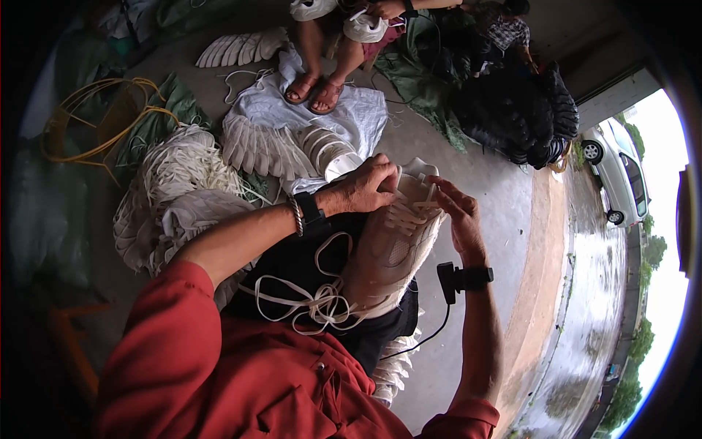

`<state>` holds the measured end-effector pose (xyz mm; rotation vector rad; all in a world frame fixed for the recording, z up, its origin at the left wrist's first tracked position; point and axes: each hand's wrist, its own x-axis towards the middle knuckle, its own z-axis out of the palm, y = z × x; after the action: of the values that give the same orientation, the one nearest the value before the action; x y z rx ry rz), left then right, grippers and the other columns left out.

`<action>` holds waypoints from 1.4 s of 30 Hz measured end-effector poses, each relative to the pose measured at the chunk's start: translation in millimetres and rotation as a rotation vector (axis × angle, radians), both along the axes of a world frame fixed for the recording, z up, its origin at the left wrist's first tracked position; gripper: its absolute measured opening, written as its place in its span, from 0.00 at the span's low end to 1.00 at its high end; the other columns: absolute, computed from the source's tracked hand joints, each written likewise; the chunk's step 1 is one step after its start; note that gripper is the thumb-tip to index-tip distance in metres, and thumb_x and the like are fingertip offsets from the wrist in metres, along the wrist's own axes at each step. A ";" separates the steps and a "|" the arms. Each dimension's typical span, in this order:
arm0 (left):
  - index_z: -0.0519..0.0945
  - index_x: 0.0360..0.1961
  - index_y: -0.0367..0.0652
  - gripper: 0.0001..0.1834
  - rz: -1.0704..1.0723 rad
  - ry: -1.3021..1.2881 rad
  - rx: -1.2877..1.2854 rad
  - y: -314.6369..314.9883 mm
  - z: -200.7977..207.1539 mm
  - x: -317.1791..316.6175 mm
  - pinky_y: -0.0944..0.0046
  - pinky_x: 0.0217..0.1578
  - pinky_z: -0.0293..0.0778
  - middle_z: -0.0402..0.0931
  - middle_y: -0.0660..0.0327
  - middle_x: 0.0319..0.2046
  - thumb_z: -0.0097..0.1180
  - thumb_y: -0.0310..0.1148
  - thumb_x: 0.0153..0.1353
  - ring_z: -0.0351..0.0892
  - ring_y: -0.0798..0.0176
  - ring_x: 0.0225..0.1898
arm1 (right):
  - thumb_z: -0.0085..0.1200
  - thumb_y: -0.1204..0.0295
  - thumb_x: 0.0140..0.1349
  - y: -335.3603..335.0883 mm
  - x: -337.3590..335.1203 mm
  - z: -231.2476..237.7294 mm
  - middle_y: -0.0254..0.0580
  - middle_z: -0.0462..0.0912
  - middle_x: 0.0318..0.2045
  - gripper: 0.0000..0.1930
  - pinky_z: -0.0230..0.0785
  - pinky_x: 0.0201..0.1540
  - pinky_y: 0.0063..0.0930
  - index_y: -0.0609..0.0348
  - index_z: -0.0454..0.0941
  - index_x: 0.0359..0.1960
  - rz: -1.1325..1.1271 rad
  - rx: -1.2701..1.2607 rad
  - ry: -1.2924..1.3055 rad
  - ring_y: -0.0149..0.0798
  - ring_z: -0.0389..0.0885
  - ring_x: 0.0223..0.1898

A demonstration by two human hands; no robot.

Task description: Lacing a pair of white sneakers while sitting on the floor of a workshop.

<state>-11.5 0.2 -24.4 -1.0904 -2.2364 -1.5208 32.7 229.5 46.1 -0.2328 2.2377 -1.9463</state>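
Observation:
A cream-white shoe upper (380, 263) with a mesh panel lies across my lap, its tongue end pointing away from me. White lace crosses the upper part in several rows. Curled in a pinch, my left hand (365, 186) is at the left eyelet edge on the lace; its fingertips are partly hidden. On the opposite edge, my right hand (459, 208) has thumb and fingers closed on the upper beside the eyelets. A loose bundle of white shoelaces (322, 304) rests on the dark cloth (278, 263) over my lap.
To the left is a heap of white uppers and laces (183, 168). Ahead, stacked uppers (263, 150) lie on a white sheet (365, 110), where a seated person's sandalled feet (314, 91) rest. Black stacked pieces (512, 110), another person (504, 33) and a parked car (618, 172) are right.

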 end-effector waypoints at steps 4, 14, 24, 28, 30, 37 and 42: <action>0.73 0.36 0.40 0.15 -0.133 -0.041 0.045 2.3 3.6 -1.9 0.60 0.44 0.70 0.68 0.54 0.47 0.61 0.27 0.45 0.74 0.54 0.42 | 0.52 0.70 0.64 5.9 1.6 -0.9 0.45 0.77 0.52 0.14 0.61 0.57 0.33 0.68 0.78 0.46 -0.019 -0.020 0.001 0.36 0.73 0.53; 0.76 0.31 0.41 0.08 -0.224 -0.188 -0.106 -1.1 6.1 -9.8 0.64 0.44 0.72 0.66 0.56 0.47 0.61 0.29 0.51 0.76 0.59 0.41 | 0.50 0.66 0.66 42.8 21.2 -3.0 0.43 0.78 0.50 0.16 0.65 0.55 0.31 0.62 0.76 0.50 -0.251 0.120 -0.017 0.37 0.72 0.57; 0.72 0.25 0.37 0.06 -0.140 -0.170 0.065 -10.2 -12.8 -23.1 0.63 0.44 0.67 0.69 0.51 0.48 0.58 0.24 0.53 0.72 0.60 0.44 | 0.54 0.71 0.59 -14.4 0.0 -3.3 0.45 0.78 0.47 0.08 0.72 0.45 0.35 0.59 0.78 0.38 -0.036 0.712 0.494 0.50 0.80 0.43; 0.71 0.24 0.36 0.07 0.034 -0.173 0.008 -42.7 -26.2 -25.2 0.64 0.43 0.67 0.70 0.51 0.46 0.58 0.23 0.53 0.73 0.60 0.42 | 0.56 0.70 0.56 -13.8 5.1 4.6 0.45 0.77 0.48 0.08 0.72 0.44 0.36 0.59 0.78 0.36 0.019 0.764 0.496 0.50 0.80 0.42; 0.72 0.25 0.36 0.06 0.026 -0.265 -0.030 -44.5 -32.3 -21.9 0.64 0.43 0.67 0.71 0.51 0.45 0.58 0.24 0.52 0.73 0.59 0.42 | 0.57 0.70 0.55 -13.1 6.0 6.8 0.46 0.77 0.48 0.09 0.73 0.44 0.37 0.59 0.78 0.36 0.074 0.805 0.577 0.50 0.80 0.42; 0.75 0.34 0.41 0.10 0.171 0.060 0.042 -10.3 -3.9 -1.5 0.56 0.41 0.71 0.72 0.54 0.36 0.57 0.25 0.49 0.73 0.49 0.42 | 0.58 0.71 0.54 -19.1 3.0 -0.5 0.48 0.74 0.51 0.09 0.73 0.43 0.38 0.60 0.78 0.35 0.073 0.865 0.535 0.50 0.79 0.43; 0.76 0.28 0.41 0.04 0.050 -0.075 -0.095 15.4 13.1 9.9 0.55 0.42 0.72 0.69 0.54 0.42 0.57 0.27 0.50 0.73 0.50 0.44 | 0.58 0.73 0.54 -16.1 5.6 -4.6 0.48 0.74 0.53 0.06 0.73 0.43 0.36 0.61 0.76 0.32 0.033 0.696 0.423 0.47 0.79 0.45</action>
<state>-1.6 15.7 -11.3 -1.0104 -2.3900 -1.4726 38.3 213.4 41.5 -0.6120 2.9836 -1.0560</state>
